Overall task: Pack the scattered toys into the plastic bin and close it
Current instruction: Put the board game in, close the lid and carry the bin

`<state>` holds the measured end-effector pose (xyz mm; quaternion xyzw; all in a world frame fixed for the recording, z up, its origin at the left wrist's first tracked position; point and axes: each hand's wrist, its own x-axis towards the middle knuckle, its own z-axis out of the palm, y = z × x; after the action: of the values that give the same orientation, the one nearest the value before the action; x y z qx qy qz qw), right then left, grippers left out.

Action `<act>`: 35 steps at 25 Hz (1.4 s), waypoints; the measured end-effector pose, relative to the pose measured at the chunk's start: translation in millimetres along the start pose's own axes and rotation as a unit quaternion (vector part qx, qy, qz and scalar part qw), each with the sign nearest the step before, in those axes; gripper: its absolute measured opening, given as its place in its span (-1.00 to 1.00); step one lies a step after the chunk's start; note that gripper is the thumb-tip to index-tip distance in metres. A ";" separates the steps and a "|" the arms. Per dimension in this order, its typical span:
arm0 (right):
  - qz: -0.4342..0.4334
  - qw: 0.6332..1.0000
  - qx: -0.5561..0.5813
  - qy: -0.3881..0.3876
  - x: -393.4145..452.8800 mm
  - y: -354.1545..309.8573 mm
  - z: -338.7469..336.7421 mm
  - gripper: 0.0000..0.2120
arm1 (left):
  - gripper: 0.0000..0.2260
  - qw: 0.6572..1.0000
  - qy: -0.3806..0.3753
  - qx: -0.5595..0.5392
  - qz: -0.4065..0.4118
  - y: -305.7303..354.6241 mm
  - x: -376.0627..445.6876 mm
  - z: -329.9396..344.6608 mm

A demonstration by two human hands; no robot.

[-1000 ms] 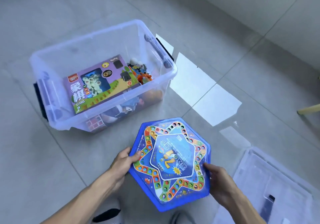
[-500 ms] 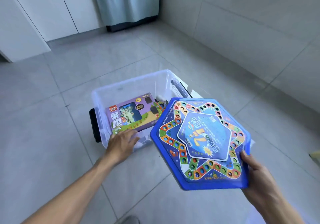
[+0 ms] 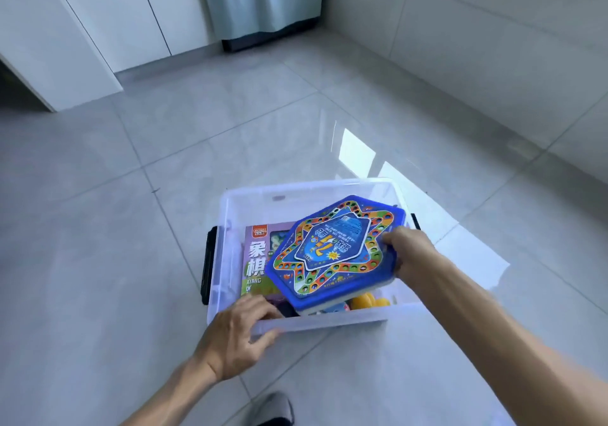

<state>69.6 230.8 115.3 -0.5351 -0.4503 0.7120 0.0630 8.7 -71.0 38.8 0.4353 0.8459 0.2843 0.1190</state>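
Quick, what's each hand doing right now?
Left hand: grips the near rim of the clear plastic bin.
Right hand: holds the blue hexagonal game board over the bin.

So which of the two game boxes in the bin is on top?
The blue hexagonal game box, gripped by the right hand. It lies tilted over the flat purple chess box, hiding its right part.

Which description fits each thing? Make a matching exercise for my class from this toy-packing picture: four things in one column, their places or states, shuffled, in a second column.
Things
1. blue hexagonal game board
2. purple game box
3. left hand
4. yellow toy

States
A. grips the bin's near rim
B. tilted, held by the right hand
C. lies partly under the board
D. peeks out below the board's near edge

Pairs: 1-B, 2-C, 3-A, 4-D
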 end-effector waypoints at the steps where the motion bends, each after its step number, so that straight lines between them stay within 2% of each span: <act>1: 0.018 1.000 -0.014 -0.006 3.7 10.2 5.0 -0.60 | -0.85 1.000 0.009 0.007 -0.001 2.7 0.4 -0.6; 3: 0.067 0.997 -0.009 -0.026 10.5 32.1 10.8 -0.82 | -0.77 0.999 0.021 0.026 -0.012 7.7 2.0 2.3; 5: 0.090 0.995 -0.018 -0.040 20.5 51.2 12.2 -0.92 | -0.71 0.998 0.027 0.038 -0.031 9.5 3.1 5.5; 7: 0.076 0.988 -0.132 -0.025 33.3 58.7 13.7 -0.93 | -0.72 0.997 0.032 0.049 -0.055 5.9 3.5 6.5; 8: 0.034 0.967 -0.252 -0.014 40.5 61.1 14.4 -0.86 | -0.73 0.996 0.029 0.058 -0.059 5.2 4.9 6.7; 9: -0.045 0.914 -0.403 0.017 46.0 63.6 13.6 -0.77 | -0.72 0.996 0.018 0.072 -0.058 6.6 6.8 7.4; 10: -0.145 0.838 -0.523 0.052 49.0 66.6 10.2 -0.71 | -0.68 0.995 0.001 0.081 -0.055 7.2 7.8 9.3; 11: -0.239 0.779 -0.577 0.064 42.0 66.6 6.2 -0.69 | -0.62 0.995 -0.015 0.084 -0.056 8.9 8.6 9.9; 12: -0.313 0.761 -0.565 0.057 28.3 66.1 -1.3 -0.68 | -0.57 0.994 -0.025 0.084 -0.059 10.4 9.5 9.6; 13: -0.371 0.766 -0.522 0.051 11.0 66.9 -16.2 -0.68 | -0.53 0.994 -0.032 0.083 -0.058 13.0 10.2 8.7; 15: -0.426 0.792 -0.424 0.107 -18.5 84.7 -65.6 -0.72 | -0.45 0.995 -0.034 0.087 -0.029 16.8 12.1 9.7; 17: -0.383 0.837 -0.342 0.188 -43.7 123.3 -131.8 -0.76 | -0.39 0.995 -0.016 0.098 0.006 26.2 22.1 16.2; 19: -0.264 0.882 -0.292 0.260 -63.9 176.7 -197.4 -0.77 | -0.41 0.996 -0.015 0.088 -0.015 49.3 43.5 28.2; 21: -0.124 0.891 -0.310 0.308 -78.8 235.7 -262.8 -0.75 | -0.39 0.992 -0.041 0.115 -0.013 77.4 68.6 51.4; 23: -0.013 0.888 -0.349 0.297 -85.7 284.4 -309.1 -0.68 | -0.35 0.976 -0.099 0.188 0.053 93.1 86.0 78.8; 25: 0.041 0.883 -0.419 0.208 -83.4 316.6 -321.5 -0.63 | -0.37 0.953 -0.178 0.232 0.072 91.2 93.3 93.6; 27: 0.068 0.838 -0.529 0.119 -77.0 341.2 -314.5 -0.68 | -0.39 0.956 -0.200 0.212 0.042 87.7 90.5 93.6; 28: 0.069 0.807 -0.579 0.095 -73.8 351.3 -308.9 -0.72 | -0.36 0.957 -0.198 0.209 0.036 89.9 89.2 92.1; 30: 0.061 0.771 -0.629 0.082 -69.5 368.6 -299.3 -0.78 | -0.25 0.952 -0.199 0.228 0.040 97.8 87.8 89.5; 32: 0.020 0.759 -0.646 0.084 -66.9 375.0 -290.4 -0.79 | -0.17 0.948 -0.212 0.233 0.032 102.3 87.0 85.9; 34: -0.073 0.746 -0.651 0.122 -59.9 359.3 -289.7 -0.64 | -0.15 0.953 -0.211 0.216 0.021 110.3 86.0 83.4; 35: -0.104 0.756 -0.629 0.148 -53.8 335.8 -289.0 -0.67 | -0.15 0.955 -0.208 0.211 0.016 114.7 85.0 83.6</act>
<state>460.4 168.9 -91.0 -0.5026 -0.8346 0.1699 -0.1482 72.5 81.6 42.0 0.5130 0.8364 0.0046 0.1931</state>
